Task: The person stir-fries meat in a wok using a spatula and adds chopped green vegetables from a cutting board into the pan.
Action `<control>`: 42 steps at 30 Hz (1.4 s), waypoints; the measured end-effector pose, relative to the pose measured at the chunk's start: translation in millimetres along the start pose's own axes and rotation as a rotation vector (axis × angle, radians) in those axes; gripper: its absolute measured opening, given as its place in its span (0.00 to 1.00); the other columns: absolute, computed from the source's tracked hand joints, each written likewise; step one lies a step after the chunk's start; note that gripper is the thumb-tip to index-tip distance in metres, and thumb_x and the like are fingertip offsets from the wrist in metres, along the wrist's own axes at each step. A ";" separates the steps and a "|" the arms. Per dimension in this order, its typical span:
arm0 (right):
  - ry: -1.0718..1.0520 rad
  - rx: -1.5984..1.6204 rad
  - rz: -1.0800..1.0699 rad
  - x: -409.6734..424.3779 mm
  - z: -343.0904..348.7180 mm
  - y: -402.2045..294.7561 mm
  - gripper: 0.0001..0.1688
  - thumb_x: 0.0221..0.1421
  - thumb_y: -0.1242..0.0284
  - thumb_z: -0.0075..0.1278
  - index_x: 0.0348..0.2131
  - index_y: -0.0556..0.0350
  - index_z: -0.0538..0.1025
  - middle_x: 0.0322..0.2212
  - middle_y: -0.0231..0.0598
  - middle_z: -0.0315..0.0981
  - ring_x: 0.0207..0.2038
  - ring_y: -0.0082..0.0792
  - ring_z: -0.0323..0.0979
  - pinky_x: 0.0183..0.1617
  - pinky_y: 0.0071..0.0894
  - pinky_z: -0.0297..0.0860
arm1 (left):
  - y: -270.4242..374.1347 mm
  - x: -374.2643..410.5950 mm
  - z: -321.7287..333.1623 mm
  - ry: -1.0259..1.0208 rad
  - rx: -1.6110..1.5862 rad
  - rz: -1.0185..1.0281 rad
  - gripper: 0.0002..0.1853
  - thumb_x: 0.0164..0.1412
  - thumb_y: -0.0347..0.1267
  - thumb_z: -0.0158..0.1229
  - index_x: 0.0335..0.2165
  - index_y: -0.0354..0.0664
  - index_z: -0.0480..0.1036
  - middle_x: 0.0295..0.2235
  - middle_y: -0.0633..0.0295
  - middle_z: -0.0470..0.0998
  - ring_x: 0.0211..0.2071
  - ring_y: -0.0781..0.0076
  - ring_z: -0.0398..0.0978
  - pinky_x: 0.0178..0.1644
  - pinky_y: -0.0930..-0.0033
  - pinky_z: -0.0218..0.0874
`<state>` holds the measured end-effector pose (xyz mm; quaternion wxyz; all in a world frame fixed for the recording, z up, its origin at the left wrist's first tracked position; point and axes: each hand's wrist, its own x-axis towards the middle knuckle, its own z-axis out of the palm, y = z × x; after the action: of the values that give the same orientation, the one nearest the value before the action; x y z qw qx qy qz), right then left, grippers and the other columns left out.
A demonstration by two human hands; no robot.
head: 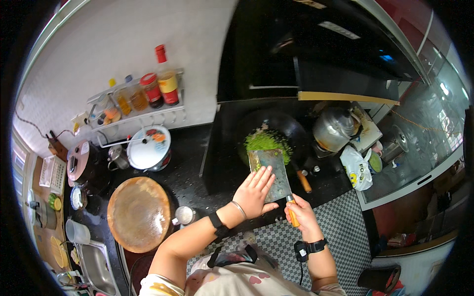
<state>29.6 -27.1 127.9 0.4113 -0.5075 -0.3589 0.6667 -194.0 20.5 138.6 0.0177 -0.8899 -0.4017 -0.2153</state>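
Observation:
A cleaver (274, 177) with a broad metal blade is held flat over the near rim of a dark wok (296, 129). My right hand (301, 212) grips its wooden handle. My left hand (255, 190) lies spread on the blade, fingers extended, with small green bits beside the fingertips. Chopped green vegetable (264, 142) is heaped in the wok, just beyond the blade's far edge, with a few pale pieces behind it. The wok's wooden handle (304, 181) points toward me, right of the blade.
A round wooden chopping board (139, 214) lies on the black counter at left, a metal cup (185, 215) beside it. A lidded enamel pot (149, 148) stands behind. Right of the wok are a metal kettle (333, 129) and a white plastic bag (356, 168). A sink (98, 264) is at lower left.

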 end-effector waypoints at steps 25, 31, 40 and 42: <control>-0.109 0.097 0.047 103.9 -56.5 -11.2 0.21 0.61 0.74 0.49 0.53 0.56 0.68 0.20 0.33 0.68 0.18 0.24 0.67 0.20 0.23 0.64 | -82.2 -46.2 112.3 0.571 -0.142 -1.408 0.14 0.54 0.35 0.59 0.34 0.35 0.70 0.32 0.43 0.74 0.36 0.43 0.73 0.42 0.52 0.66; -0.255 0.088 0.110 104.6 -18.8 -0.2 0.20 0.62 0.74 0.47 0.53 0.55 0.68 0.21 0.33 0.68 0.18 0.25 0.67 0.20 0.23 0.64 | -137.6 -86.3 88.4 0.606 0.001 -1.295 0.15 0.53 0.34 0.59 0.35 0.34 0.69 0.35 0.42 0.72 0.40 0.43 0.71 0.47 0.52 0.64; -0.449 0.020 0.152 68.6 100.7 14.0 0.28 0.62 0.71 0.46 0.60 0.51 0.63 0.21 0.34 0.67 0.19 0.24 0.66 0.22 0.22 0.66 | -140.9 -156.8 -7.4 0.618 -0.430 -1.248 0.13 0.59 0.37 0.58 0.29 0.36 0.71 0.22 0.58 0.73 0.25 0.70 0.70 0.32 0.68 0.64; -0.537 -0.024 0.132 52.5 155.2 20.0 0.26 0.62 0.73 0.46 0.58 0.53 0.64 0.21 0.32 0.68 0.19 0.22 0.66 0.22 0.21 0.66 | -141.6 -202.6 -41.2 0.723 -0.419 -1.206 0.12 0.60 0.35 0.56 0.27 0.36 0.70 0.20 0.59 0.70 0.23 0.73 0.68 0.31 0.69 0.62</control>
<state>-132.6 3.3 125.2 0.2511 -0.3399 -0.4292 0.7983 -429.9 -35.4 75.4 -0.1431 -0.3721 -0.7412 -0.5401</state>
